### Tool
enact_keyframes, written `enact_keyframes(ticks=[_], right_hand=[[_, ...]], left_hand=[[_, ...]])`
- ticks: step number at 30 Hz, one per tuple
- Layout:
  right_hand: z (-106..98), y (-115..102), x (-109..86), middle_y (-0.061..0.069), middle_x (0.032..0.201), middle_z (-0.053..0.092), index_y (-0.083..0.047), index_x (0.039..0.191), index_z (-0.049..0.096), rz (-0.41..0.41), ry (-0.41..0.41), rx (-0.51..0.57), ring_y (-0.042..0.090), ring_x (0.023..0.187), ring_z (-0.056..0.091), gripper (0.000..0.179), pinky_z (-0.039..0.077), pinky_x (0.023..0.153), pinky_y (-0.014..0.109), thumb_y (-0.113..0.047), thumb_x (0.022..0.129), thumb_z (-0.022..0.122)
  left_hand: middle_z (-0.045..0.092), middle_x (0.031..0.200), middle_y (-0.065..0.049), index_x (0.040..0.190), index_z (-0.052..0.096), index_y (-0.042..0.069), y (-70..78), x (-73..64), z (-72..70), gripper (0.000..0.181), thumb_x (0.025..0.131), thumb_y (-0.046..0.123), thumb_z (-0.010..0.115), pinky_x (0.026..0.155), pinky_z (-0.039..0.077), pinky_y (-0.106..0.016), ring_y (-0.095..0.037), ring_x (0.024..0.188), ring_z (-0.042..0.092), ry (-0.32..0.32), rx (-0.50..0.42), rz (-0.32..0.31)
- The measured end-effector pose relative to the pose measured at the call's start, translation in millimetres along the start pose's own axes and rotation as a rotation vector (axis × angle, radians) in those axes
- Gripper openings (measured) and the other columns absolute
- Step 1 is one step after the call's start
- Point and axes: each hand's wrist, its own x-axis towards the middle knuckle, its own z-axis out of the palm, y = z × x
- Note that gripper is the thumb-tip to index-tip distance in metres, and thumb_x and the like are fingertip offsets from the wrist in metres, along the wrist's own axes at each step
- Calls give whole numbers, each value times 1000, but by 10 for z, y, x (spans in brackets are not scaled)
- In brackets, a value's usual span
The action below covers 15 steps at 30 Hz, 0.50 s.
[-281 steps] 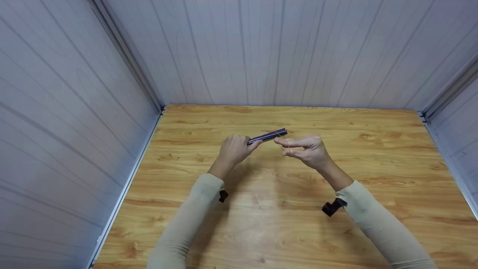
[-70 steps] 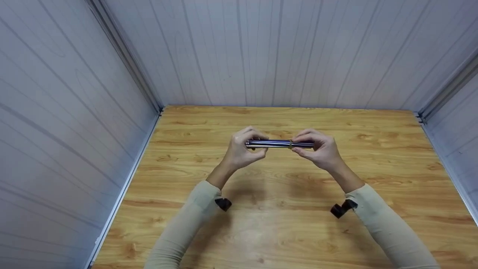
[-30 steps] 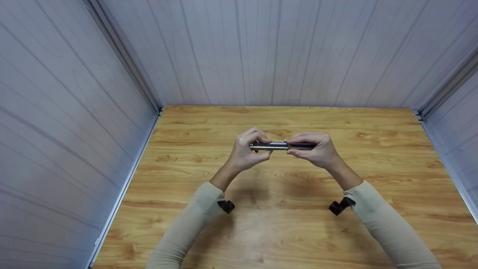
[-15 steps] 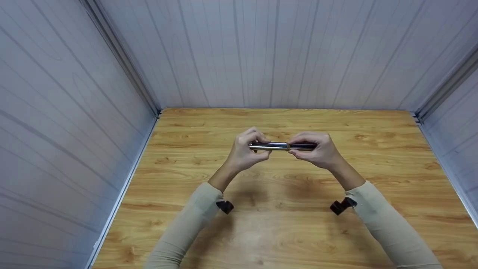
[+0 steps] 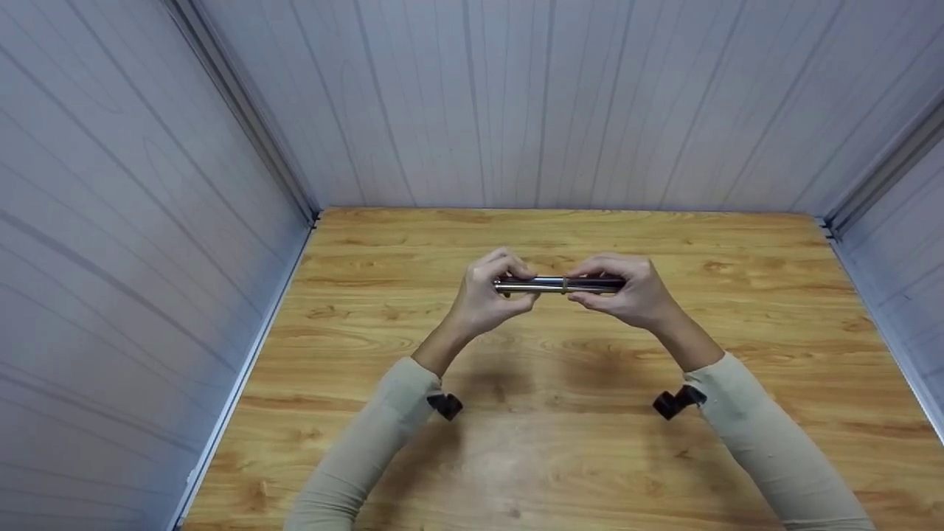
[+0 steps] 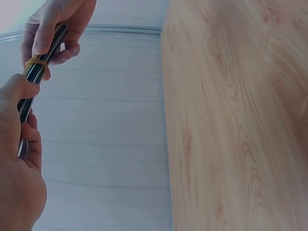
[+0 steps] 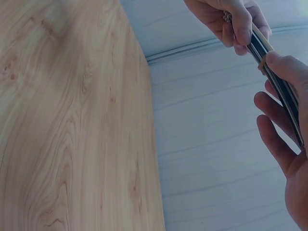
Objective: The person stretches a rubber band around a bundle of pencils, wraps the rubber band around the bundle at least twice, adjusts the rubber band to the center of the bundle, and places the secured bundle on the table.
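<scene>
Both hands hold a bundle of slim dark pens [image 5: 547, 285] level above the table, its metallic sides shining. A yellowish rubber band [image 6: 37, 62] wraps tightly round the bundle near its middle. My left hand [image 5: 476, 299] grips the left end between thumb and fingers. On the other end, my right hand [image 5: 630, 293] pinches the bundle, thumb and fingertips right beside the band. The right wrist view shows small silvery tips [image 7: 227, 17] at the left hand's end. Part of the bundle is hidden inside each hand.
Below the hands spreads a wood-grain table [image 5: 546, 442]. Pale panel walls stand behind it [image 5: 509, 103], to the left [image 5: 133, 258] and to the right [image 5: 907, 287]. A small black camera mount sits at each wrist.
Earlier, the right hand held the rubber band stretched on its fingers beside the bundle in the left hand. Now the band encircles the bundle and both hands grip it; lately they shift only slightly.
</scene>
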Motion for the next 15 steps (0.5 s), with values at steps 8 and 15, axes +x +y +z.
enact_keyframes(ticks=[8,15], right_hand=[[18,-5,18,23,99,85,2,111,85,-30,-19,-92,-8,97,76,36,61,79,11,20,80,89],[78,30,-4,27,102,85,4,114,86,-71,-20,-76,-6,90,75,39,57,70,10,23,79,87]], left_hand=[[75,103,-20,100,76,-4,15,-3,37,15,89,-3,87,71,53,-19,-7,83,63,-6,49,2],[73,105,-20,100,74,-3,21,-11,87,14,93,-3,85,77,62,-24,-25,86,73,-49,71,36]])
